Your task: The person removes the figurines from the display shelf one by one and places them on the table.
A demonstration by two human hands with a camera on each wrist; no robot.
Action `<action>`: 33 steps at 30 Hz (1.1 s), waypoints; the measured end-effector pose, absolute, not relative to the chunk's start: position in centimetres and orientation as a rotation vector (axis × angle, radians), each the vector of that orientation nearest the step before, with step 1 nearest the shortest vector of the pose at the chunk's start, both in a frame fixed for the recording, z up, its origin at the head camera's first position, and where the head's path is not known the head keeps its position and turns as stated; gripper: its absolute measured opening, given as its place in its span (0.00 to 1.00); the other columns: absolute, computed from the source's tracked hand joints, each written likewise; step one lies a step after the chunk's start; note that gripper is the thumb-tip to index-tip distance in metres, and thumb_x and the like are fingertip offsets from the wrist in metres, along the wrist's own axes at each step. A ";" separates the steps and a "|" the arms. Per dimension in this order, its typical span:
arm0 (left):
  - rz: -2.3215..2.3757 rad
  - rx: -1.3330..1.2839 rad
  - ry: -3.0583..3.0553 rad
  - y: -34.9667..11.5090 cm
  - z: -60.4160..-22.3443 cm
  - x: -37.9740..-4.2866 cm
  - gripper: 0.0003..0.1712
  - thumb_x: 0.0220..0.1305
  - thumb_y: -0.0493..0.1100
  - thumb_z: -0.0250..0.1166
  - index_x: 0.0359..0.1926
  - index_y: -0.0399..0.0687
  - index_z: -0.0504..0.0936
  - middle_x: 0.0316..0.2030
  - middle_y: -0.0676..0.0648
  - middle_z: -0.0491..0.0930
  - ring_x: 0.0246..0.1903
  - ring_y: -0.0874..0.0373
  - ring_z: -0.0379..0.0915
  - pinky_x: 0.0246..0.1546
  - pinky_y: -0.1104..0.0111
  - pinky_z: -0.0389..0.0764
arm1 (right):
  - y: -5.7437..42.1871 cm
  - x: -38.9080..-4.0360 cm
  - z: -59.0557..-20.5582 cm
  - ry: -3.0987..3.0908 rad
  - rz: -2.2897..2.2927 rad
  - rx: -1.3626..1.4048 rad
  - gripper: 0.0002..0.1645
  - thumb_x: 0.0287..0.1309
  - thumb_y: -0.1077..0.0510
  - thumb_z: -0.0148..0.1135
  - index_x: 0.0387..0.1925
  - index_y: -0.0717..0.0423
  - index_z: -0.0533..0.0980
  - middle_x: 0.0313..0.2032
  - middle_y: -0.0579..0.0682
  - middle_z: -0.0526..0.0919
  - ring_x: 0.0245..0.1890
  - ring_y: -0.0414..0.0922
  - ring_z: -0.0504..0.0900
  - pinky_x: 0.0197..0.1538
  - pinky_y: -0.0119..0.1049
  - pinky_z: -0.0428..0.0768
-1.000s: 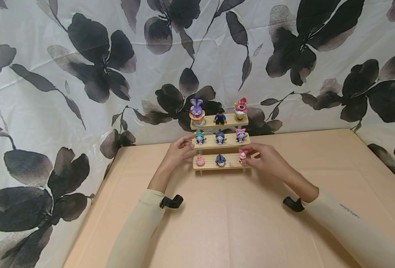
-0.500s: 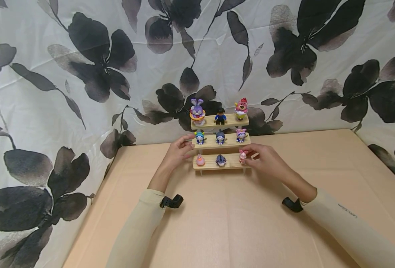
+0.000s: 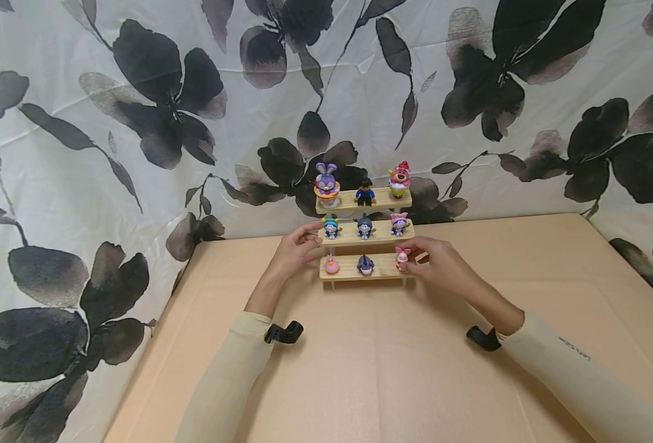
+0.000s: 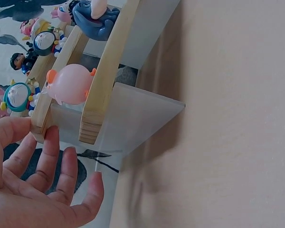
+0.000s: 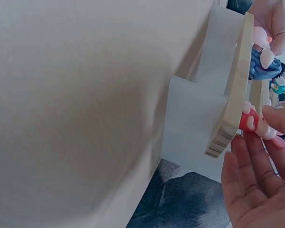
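Observation:
A three-tier wooden display shelf (image 3: 383,268) with small figurines on every tier stands at the back of the table. My left hand (image 3: 292,253) pinches the left end of its middle plank (image 4: 40,124) between thumb and fingers; the other fingers spread below. At the right end of the lowest tier, my right hand (image 3: 443,263) holds a small pink-and-red piglet figurine (image 5: 249,119) between thumb and fingers. The figurine sits upright at the plank, partly covered by the fingers. Beside it on that tier are a blue donkey figurine (image 3: 365,265) and a round pink figurine (image 4: 71,84).
The middle tier bears three small costumed figurines, the centre one (image 3: 364,227) in grey-blue. Above are a purple rabbit figurine (image 3: 326,183), a dark-haired figurine (image 3: 364,194) and a pink bear figurine (image 3: 398,179). A floral cloth (image 3: 360,80) hangs behind the tan table (image 3: 348,369).

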State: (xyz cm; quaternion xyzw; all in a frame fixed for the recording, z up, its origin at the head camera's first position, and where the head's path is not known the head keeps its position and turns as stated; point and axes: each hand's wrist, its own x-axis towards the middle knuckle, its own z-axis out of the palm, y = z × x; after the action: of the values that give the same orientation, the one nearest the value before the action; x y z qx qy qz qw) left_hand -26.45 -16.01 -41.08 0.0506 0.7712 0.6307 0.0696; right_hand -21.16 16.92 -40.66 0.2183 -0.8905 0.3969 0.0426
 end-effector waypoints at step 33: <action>1.897 0.153 2.314 -16.0 -40.9 -26.6 0.23 0.71 0.41 0.63 0.66 0.52 0.78 0.47 0.49 0.76 0.49 0.51 0.74 0.57 0.42 0.76 | 17.5 -20.4 -40.1 -2.713 1.242 0.740 0.15 0.58 0.66 0.71 0.48 0.58 0.82 0.43 0.51 0.86 0.41 0.47 0.85 0.46 0.44 0.85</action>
State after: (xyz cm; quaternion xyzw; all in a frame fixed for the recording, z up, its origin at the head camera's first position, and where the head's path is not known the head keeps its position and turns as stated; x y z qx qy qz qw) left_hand -26.57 -16.04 -40.90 0.0511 0.7703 0.6315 0.0724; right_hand -20.36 17.52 -40.08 0.2407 -0.8819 0.4039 0.0338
